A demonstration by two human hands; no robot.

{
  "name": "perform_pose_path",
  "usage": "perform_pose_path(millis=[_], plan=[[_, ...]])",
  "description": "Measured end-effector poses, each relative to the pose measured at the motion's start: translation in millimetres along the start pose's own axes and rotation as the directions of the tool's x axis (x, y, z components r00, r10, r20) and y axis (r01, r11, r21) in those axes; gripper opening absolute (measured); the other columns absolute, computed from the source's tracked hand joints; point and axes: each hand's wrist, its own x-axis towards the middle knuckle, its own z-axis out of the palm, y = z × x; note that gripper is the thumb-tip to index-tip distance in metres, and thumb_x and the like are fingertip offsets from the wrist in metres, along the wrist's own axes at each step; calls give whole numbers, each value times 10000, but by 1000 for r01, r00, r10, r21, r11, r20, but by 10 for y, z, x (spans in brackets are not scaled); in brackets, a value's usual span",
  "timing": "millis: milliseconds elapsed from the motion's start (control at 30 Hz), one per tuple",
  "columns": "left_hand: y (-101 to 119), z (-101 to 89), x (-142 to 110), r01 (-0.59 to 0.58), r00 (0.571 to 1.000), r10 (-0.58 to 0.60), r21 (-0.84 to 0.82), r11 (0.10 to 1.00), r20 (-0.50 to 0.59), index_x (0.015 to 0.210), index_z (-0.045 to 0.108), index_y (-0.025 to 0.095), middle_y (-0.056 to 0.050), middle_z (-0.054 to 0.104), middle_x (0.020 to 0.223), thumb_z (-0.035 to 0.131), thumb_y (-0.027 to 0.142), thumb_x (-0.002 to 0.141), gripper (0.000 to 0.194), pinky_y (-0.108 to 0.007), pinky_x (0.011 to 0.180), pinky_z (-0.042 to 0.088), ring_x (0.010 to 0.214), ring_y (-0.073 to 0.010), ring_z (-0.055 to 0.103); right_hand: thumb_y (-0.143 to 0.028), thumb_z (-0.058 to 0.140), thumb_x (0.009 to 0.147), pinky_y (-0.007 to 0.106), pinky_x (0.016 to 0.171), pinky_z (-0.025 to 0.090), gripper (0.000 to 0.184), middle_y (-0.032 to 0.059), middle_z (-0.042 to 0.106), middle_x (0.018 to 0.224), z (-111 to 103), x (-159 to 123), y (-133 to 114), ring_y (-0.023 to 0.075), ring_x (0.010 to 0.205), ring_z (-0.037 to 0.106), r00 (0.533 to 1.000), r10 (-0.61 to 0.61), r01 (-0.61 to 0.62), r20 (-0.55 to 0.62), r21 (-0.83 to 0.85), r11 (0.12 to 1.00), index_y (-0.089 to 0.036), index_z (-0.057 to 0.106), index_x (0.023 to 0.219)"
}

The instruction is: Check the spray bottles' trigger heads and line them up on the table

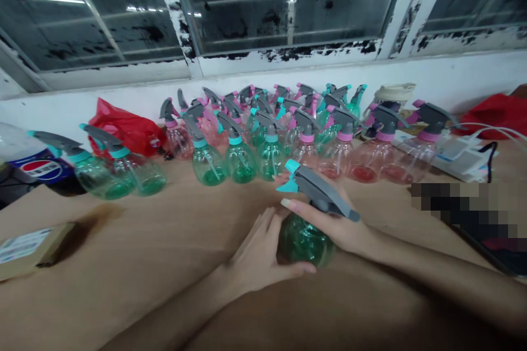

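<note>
We've got a green spray bottle (307,244) at the front of the table (164,263), a bit R of centre, nearer us than the other bottles. Our L hand (259,255) is curled round its body from the L, thumb on the near side, fingers close together on the far side. Our R hand (349,230) is wrapped round the upper part, thumb across the front just under the grey trigger head (323,192) w/ its turquoise nozzle; its other fingers are mostly hidden, so can't tell exactly how they sit. Can't tell if the base touches the table either. Behind: a group of spray bottles (307,148), collars turquoise or pink. Over L: two green bottles (123,175), a red bag (119,129), a cola bottle (45,170) & a cardboard box (37,252).
</note>
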Motion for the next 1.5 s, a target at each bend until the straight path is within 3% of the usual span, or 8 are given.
perform_pose_path(millis=[233,533,667,767,900,1133,1333,1500], plan=[[-32,-203,-113,-40,977,59,91,995,-207,1327,355,194,-161,491,1235,620,645,753,777,-544,961,411,1155,-360,474,-398,693,761,303,680,494,313,2,676,839,456,113,-83,152,708,617,999,-23,19,40,100,995,-209,615,999],[-5,-579,-776,58,908,59,261,964,-416,1152,503,214,-104,588,1120,677,440,787,464,-486,891,479,1044,-301,567,-384,681,748,341,785,506,457,36,676,975,1034,78,-362,197,884,649,976,2,-31,219,128,991,-217,552,1152],[-5,-804,-1001,101,917,20,279,955,-399,1128,529,238,-68,608,1128,628,341,829,332,-453,907,483,1070,-284,571,-453,680,756,446,973,440,706,80,503,1382,1140,69,-422,266,1177,540,921,-44,32,387,39,999,-277,384,1373],[-73,-983,-1128,186,890,-39,283,941,-454,1154,517,239,-62,608,1146,608,378,855,342,-444,925,474,1085,-280,573,-458,485,902,534,1096,289,576,49,389,1489,1147,64,-399,285,1358,349,873,-77,112,482,-44,993,-313,320,1434],[-264,-1189,-1227,344,827,-135,302,889,-545,1142,513,253,-53,612,1141,602,482,853,380,-446,925,464,1072,-282,587,-297,327,952,620,1087,228,543,28,325,1527,1141,72,-313,284,1388,299,858,-115,185,501,-92,979,-346,197,1477],[-690,-1415,-1154,436,748,-129,336,835,-651,1071,537,207,-83,613,1073,569,520,858,380,-427,883,472,1023,-286,600,-35,383,697,570,1006,343,878,146,438,1409,1249,185,-97,242,1161,539,935,-65,76,348,-16,997,-251,36,1474],[-947,-1552,-965,479,741,-162,343,808,-652,1092,551,181,-99,626,1086,591,516,848,416,-417,886,472,1032,-290,606,-150,341,839,402,783,484,410,35,693,975,1305,435,244,180,771,651,917,126,-157,378,52,986,-244,495,1207],[-1092,-1645,-793,484,750,-173,350,802,-638,1132,559,198,-95,665,1067,597,509,854,419,-416,866,483,1007,-301,635,-119,338,809,326,645,501,419,38,686,977,1378,562,359,145,656,641,917,131,-180,376,96,979,-229,461,1194]])
